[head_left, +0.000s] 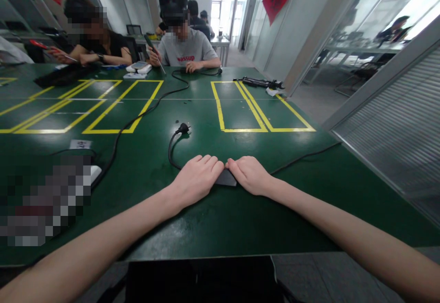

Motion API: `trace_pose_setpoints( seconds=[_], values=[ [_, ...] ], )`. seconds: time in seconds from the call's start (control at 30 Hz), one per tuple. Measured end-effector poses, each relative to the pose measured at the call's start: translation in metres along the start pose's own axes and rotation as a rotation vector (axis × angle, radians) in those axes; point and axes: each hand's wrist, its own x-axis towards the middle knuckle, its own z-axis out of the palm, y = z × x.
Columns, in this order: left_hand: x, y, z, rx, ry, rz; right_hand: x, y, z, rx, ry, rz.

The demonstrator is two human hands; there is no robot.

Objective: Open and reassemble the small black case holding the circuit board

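Both my hands rest on a dark power adapter [227, 179] lying on the green table. My left hand [197, 179] is wrapped over its left end, knuckles up. Around the right end my right hand [250, 174] is closed, its thumb close to the left thumb. Only a strip of the adapter's middle shows; the palms hide the rest. From its left side a cord curls up to a black power plug [184, 128] with metal pins. A thin cable [302, 158] runs from beside my right hand toward the table's right edge.
Yellow tape rectangles [244, 130] mark the table. A long black cable [117, 142] crosses on the left, near a blurred object [48, 197] and a number card [80, 144]. A folded black tripod-like item [261, 83] lies at the far right. Two people sit opposite with tools.
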Motion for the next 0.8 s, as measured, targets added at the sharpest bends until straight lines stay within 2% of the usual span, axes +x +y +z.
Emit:
trace_pose_setpoints(
  seconds=[0.1, 0.2, 0.27, 0.37, 0.5, 0.6, 0.7, 0.8],
  values=[
    [0.001, -0.004, -0.003, -0.051, -0.079, -0.048, -0.002, 0.003, -0.001, 0.119, 0.105, -0.046],
    [0.0, -0.01, -0.004, -0.143, -0.116, -0.136, -0.005, 0.007, -0.005, 0.094, 0.288, -0.24],
    [-0.003, -0.014, -0.001, -0.215, -0.091, -0.175, -0.007, 0.008, -0.007, -0.009, 0.346, -0.365],
    [-0.006, -0.019, 0.005, -0.286, 0.001, -0.165, -0.007, 0.009, -0.005, -0.145, 0.35, -0.438],
    [-0.01, -0.025, 0.008, -0.247, 0.148, -0.081, -0.004, 0.009, 0.0, -0.157, 0.313, -0.364],
    [-0.011, -0.03, 0.008, -0.194, 0.207, 0.011, -0.003, 0.008, 0.003, -0.09, 0.283, -0.314],
    [-0.012, -0.034, 0.007, -0.132, 0.218, 0.1, -0.005, 0.008, 0.002, 0.003, 0.296, -0.329],
    [-0.013, -0.032, 0.004, -0.074, 0.212, 0.168, -0.01, 0.009, -0.001, 0.243, 0.283, -0.341]
  ],
)
